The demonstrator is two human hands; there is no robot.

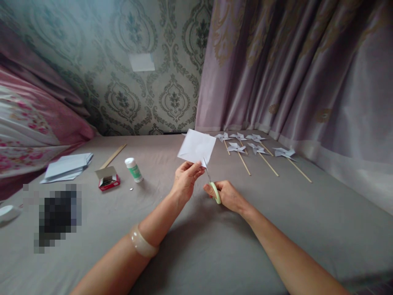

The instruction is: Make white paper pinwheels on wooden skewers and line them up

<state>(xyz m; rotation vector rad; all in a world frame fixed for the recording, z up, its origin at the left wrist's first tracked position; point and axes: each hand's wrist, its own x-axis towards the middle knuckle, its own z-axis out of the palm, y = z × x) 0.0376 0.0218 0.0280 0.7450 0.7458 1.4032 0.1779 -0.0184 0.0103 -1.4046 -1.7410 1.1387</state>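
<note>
A white square of paper [197, 144] is held up above the grey cloth, pinched at its lower corner by my left hand [186, 178]. Faint crease lines run across the sheet. My right hand [227, 196] is closed around the pale green handles of a pair of scissors [216, 192]. Their blades point up and away, meeting the paper's lower edge close to my left fingertips. Whether the blades are parted is too small to tell. Beyond my hands, several paper pinwheels [237, 148] on thin wooden sticks lie to the right.
On the left lie a stack of white paper [66, 167], some wooden sticks [113, 155] and an open red box [109, 183]. A green and white glue stick [134, 170] stands beside a tiny pale piece [131, 189]. A white roll [9, 214] sits near a blurred-out patch. Curtains [245, 61] border the back.
</note>
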